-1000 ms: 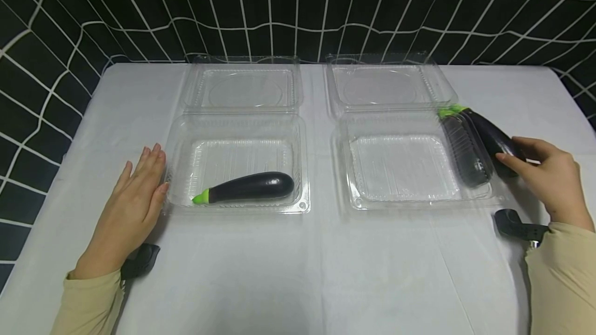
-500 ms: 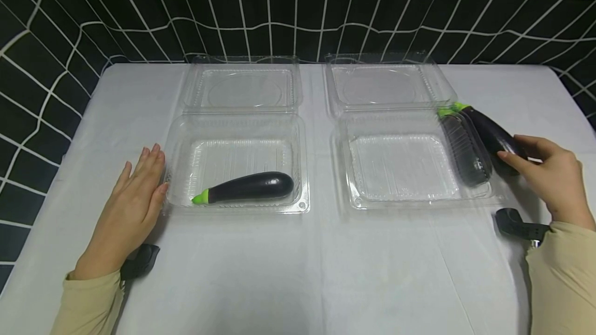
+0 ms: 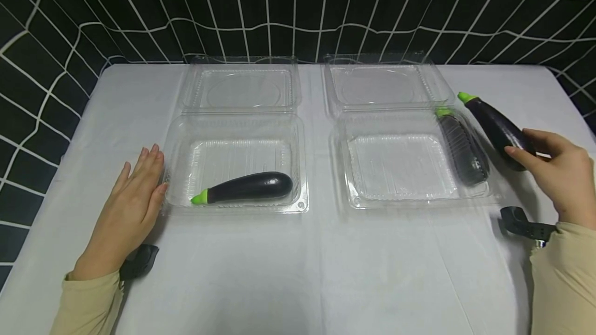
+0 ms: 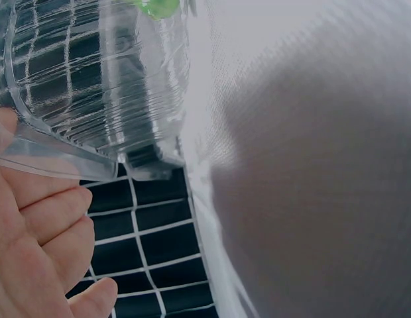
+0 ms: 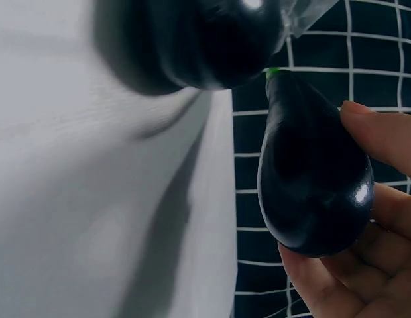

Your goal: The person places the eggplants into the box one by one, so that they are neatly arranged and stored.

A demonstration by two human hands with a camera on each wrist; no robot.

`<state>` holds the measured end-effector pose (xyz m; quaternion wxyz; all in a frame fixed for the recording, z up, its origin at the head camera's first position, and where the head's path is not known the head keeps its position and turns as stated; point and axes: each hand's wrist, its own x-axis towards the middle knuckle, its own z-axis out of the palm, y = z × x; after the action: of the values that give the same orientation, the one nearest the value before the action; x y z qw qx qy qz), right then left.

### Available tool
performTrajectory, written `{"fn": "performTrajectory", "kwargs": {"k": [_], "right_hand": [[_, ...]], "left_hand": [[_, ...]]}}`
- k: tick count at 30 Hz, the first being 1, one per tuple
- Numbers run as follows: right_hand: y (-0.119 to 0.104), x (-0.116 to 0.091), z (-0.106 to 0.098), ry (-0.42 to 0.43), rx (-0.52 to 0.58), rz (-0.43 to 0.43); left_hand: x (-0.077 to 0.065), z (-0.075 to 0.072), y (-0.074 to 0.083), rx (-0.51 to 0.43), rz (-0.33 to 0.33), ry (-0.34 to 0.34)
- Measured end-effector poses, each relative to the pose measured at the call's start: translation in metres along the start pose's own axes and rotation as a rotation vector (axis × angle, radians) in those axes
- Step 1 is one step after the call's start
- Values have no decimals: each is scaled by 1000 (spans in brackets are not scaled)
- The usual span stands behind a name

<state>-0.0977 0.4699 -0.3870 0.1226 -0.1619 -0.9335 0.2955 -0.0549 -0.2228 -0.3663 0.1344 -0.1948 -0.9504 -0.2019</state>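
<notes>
My right hand [image 3: 565,172] holds an eggplant [image 3: 500,131] by its thick end between thumb and fingers, its green tip pointing up-left. This eggplant is just right of the right clear plastic clamshell container [image 3: 400,203]. Inside that container, along its right wall, lies another eggplant [image 3: 463,149]. My left hand [image 3: 130,206] has its fingers straight, the fingertips at the left rim of the left clamshell container [image 3: 233,210]. A third eggplant [image 3: 251,186] lies crosswise near that container's front. In the left wrist view the left hand's fingers [image 4: 56,212] are beside the clear plastic wall.
Both containers' lids, the left lid [image 3: 244,87] and the right lid [image 3: 377,84], are folded back toward the far edge. White cloth [image 3: 321,268] covers the table. A black backdrop with a white grid [image 3: 298,9] stands behind and at the sides.
My right hand has moved right with its eggplant, away from the right container's wall, so a gap now shows between the two. My left hand has stayed still.
</notes>
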Motion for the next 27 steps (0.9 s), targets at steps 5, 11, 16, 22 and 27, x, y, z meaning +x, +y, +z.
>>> {"fn": "performTrajectory", "kwargs": {"k": [5, 11, 16, 22, 27], "right_hand": [[-48, -19, -9, -26, -48, 74], [-70, -27, -14, 6, -27, 92], [-76, -29, -17, 26, 16, 53], [-92, -36, -21, 30, -4, 14], [-106, -42, -23, 29, -15, -19]], "left_hand": [[0, -1, 1, -2, 0, 1], [0, 0, 1, -3, 1, 4], [0, 1, 0, -2, 2, 7], [0, 0, 0, -6, 1, 8], [0, 1, 0, -9, 8, 13]]}}
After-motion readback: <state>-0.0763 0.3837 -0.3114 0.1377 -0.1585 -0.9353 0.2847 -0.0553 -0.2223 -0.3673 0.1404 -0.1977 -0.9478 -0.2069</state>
